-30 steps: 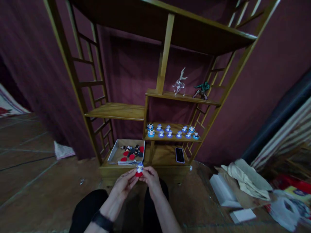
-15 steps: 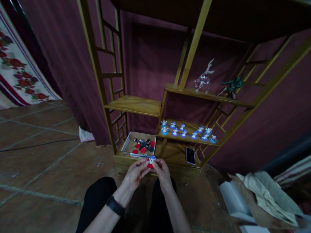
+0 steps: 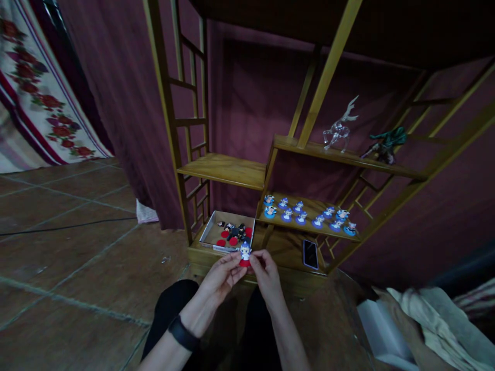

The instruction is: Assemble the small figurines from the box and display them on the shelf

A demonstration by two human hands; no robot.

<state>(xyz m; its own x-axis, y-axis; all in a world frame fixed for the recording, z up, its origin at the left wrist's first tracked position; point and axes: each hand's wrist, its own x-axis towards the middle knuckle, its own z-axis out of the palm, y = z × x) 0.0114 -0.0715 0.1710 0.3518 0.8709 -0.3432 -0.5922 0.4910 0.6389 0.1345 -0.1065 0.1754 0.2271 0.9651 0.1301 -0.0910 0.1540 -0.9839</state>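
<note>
A small figurine [image 3: 245, 253] with a blue-purple top, a white body and a red round base is held upright between both hands. My left hand [image 3: 221, 275] pinches it from the left by its base and side. From the right, the thumb and fingers of my right hand [image 3: 266, 275] close on its edge. Just beyond the hands sits a shallow cardboard box [image 3: 209, 236] holding several dark figurines [image 3: 235, 233] and red discs [image 3: 220, 243]. On the shelf to the right stand several similar figurines [image 3: 286, 215] on purple and blue bases.
The wooden shelf unit [image 3: 228, 170] stands ahead. A phone [image 3: 310, 254] lies on its lowest board at right. Higher up are a clear deer ornament [image 3: 337, 133] and a green figure [image 3: 388, 144]. A white box [image 3: 382, 330] and cloth [image 3: 425, 314] are at lower right.
The figurine has turned more upright and faces me in my fingers. Both hands still hold it. The view has swung slightly left, so the shelf appears further right.
</note>
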